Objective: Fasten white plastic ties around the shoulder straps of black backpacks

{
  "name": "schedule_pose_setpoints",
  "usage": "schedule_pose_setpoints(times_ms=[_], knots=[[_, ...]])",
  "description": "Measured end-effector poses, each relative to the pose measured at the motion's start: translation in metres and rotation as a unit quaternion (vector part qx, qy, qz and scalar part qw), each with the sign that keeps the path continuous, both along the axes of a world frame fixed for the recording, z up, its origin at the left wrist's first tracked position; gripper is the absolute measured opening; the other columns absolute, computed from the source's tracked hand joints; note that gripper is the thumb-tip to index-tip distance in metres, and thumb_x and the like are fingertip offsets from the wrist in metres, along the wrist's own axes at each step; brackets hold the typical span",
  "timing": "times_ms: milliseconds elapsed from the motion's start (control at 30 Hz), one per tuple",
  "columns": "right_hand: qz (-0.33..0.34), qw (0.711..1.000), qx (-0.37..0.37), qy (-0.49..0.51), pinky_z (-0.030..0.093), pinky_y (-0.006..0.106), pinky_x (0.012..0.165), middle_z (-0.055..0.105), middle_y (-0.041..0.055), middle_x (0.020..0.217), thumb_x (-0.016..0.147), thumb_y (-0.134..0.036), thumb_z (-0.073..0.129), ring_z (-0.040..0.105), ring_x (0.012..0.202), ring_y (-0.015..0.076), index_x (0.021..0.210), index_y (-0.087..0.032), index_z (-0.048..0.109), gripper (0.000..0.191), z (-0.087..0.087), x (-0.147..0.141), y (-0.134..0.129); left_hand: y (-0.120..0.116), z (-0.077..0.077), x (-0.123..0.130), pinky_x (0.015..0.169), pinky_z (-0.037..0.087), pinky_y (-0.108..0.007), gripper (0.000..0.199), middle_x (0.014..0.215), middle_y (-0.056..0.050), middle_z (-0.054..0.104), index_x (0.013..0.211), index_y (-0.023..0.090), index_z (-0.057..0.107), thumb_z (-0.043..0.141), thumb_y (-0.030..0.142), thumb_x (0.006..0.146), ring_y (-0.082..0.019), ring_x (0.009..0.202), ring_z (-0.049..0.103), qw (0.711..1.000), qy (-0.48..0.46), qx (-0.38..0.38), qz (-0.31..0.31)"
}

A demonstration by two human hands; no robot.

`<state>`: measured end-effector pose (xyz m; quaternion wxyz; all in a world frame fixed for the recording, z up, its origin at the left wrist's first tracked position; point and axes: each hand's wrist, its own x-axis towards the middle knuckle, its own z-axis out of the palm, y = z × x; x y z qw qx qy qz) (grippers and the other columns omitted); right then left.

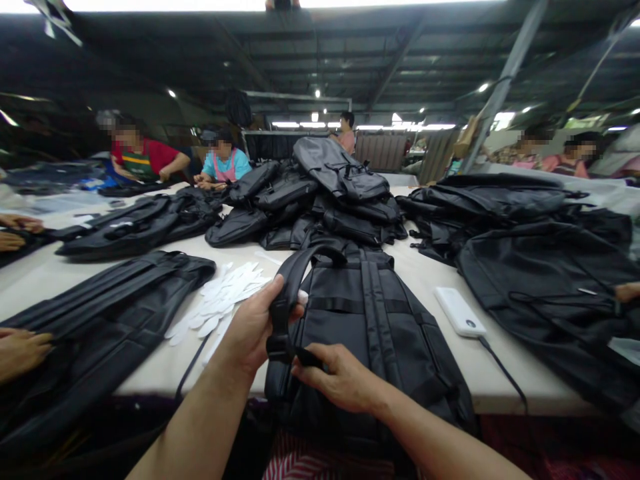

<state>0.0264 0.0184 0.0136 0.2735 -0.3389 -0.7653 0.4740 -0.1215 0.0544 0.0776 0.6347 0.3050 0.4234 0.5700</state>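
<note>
A black backpack lies on the white table in front of me, its straps facing up. My left hand is wrapped round a padded shoulder strap, just above a black buckle. Something small and white shows at its fingertips. Below and to the right, my right hand pinches the black webbing that runs out from the buckle. Left of the backpack lies a loose pile of white strips.
Piled black bags stand behind the backpack. More bags lie left and right, with other people's hands on them. A white power bank with a cable sits right. Several people work around the table.
</note>
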Motion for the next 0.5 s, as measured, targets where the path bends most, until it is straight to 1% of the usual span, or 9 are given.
schedule_pose_setpoints(times_ms=[67, 133, 200, 267, 300, 333, 367, 433, 500], knots=[[-0.033, 0.996, 0.07, -0.037, 0.038, 0.021, 0.059, 0.062, -0.0015, 0.072, 0.083, -0.032, 0.049, 0.055, 0.065, 0.0119, 0.086, -0.019, 0.065, 0.02, 0.006, -0.002, 0.006, 0.002, 0.003, 0.002, 0.048, 0.05, -0.02, 0.019, 0.061, -0.002, 0.065, 0.077, 0.012, 0.059, 0.061, 0.031, 0.076, -0.011, 0.05, 0.061, 1.0, 0.024, 0.002, -0.012], [-0.061, 0.985, 0.139, -0.08, 0.039, 0.021, 0.061, 0.062, -0.0005, 0.074, 0.083, -0.028, 0.047, 0.055, 0.068, 0.0122, 0.083, -0.021, 0.065, 0.019, 0.01, -0.002, 0.018, -0.001, 0.005, 0.004, 0.045, 0.049, -0.019, 0.019, 0.061, -0.002, 0.066, 0.077, 0.013, 0.059, 0.062, 0.031, 0.075, -0.012, 0.05, 0.061, 0.999, 0.03, 0.014, -0.023], [-0.143, 0.96, 0.195, -0.142, 0.039, 0.023, 0.068, 0.062, 0.0026, 0.083, 0.083, -0.024, 0.046, 0.055, 0.078, 0.0145, 0.084, -0.022, 0.066, 0.02, 0.011, 0.004, 0.035, -0.006, 0.004, 0.007, 0.051, 0.051, -0.021, 0.017, 0.065, -0.003, 0.067, 0.081, 0.013, 0.061, 0.062, 0.029, 0.075, -0.013, 0.054, 0.062, 0.999, 0.008, 0.04, -0.028], [-0.239, 0.922, 0.218, -0.215, 0.039, 0.026, 0.072, 0.061, 0.0061, 0.09, 0.082, -0.024, 0.047, 0.054, 0.086, 0.0176, 0.088, -0.023, 0.067, 0.021, 0.009, 0.013, 0.054, -0.014, -0.006, 0.01, 0.064, 0.053, -0.026, 0.02, 0.074, -0.005, 0.07, 0.088, 0.012, 0.063, 0.061, 0.028, 0.076, -0.015, 0.065, 0.065, 0.998, -0.016, 0.058, -0.035], [-0.269, 0.907, 0.211, -0.244, 0.039, 0.027, 0.072, 0.061, 0.0069, 0.091, 0.082, -0.025, 0.047, 0.054, 0.087, 0.0187, 0.09, -0.024, 0.067, 0.022, 0.006, 0.017, 0.064, -0.019, -0.015, 0.012, 0.071, 0.053, -0.028, 0.023, 0.081, -0.006, 0.07, 0.092, 0.012, 0.063, 0.06, 0.029, 0.077, -0.017, 0.073, 0.065, 0.997, -0.02, 0.054, -0.042], [-0.282, 0.903, 0.193, -0.262, 0.039, 0.027, 0.07, 0.061, 0.0068, 0.089, 0.08, -0.025, 0.048, 0.055, 0.085, 0.0193, 0.09, -0.025, 0.067, 0.021, 0.002, 0.021, 0.073, -0.025, -0.025, 0.014, 0.077, 0.051, -0.029, 0.027, 0.087, -0.007, 0.07, 0.096, 0.012, 0.063, 0.059, 0.031, 0.078, -0.019, 0.081, 0.065, 0.998, -0.017, 0.04, -0.049], [-0.281, 0.908, 0.169, -0.262, 0.039, 0.027, 0.068, 0.062, 0.006, 0.085, 0.079, -0.024, 0.049, 0.056, 0.082, 0.0192, 0.088, -0.026, 0.068, 0.021, -0.003, 0.024, 0.08, -0.031, -0.037, 0.016, 0.081, 0.05, -0.03, 0.03, 0.092, -0.007, 0.07, 0.098, 0.012, 0.063, 0.058, 0.033, 0.079, -0.02, 0.087, 0.064, 0.998, -0.01, 0.017, -0.054], [-0.265, 0.936, 0.103, -0.206, 0.038, 0.025, 0.063, 0.064, 0.0032, 0.075, 0.074, -0.02, 0.051, 0.057, 0.074, 0.0175, 0.081, -0.025, 0.068, 0.018, -0.016, 0.026, 0.09, -0.044, -0.061, 0.02, 0.087, 0.047, -0.031, 0.033, 0.099, -0.008, 0.068, 0.099, 0.011, 0.064, 0.057, 0.037, 0.079, -0.021, 0.096, 0.061, 0.998, 0.009, -0.034, -0.052], [-0.259, 0.959, 0.022, -0.115, 0.037, 0.023, 0.056, 0.06, 0.0007, 0.06, 0.071, -0.016, 0.051, 0.056, 0.061, 0.0146, 0.071, -0.022, 0.066, 0.017, -0.032, 0.023, 0.094, -0.056, -0.077, 0.02, 0.088, 0.046, -0.029, 0.032, 0.102, -0.008, 0.067, 0.098, 0.012, 0.065, 0.058, 0.037, 0.079, -0.02, 0.101, 0.058, 0.997, 0.034, -0.064, -0.033]])
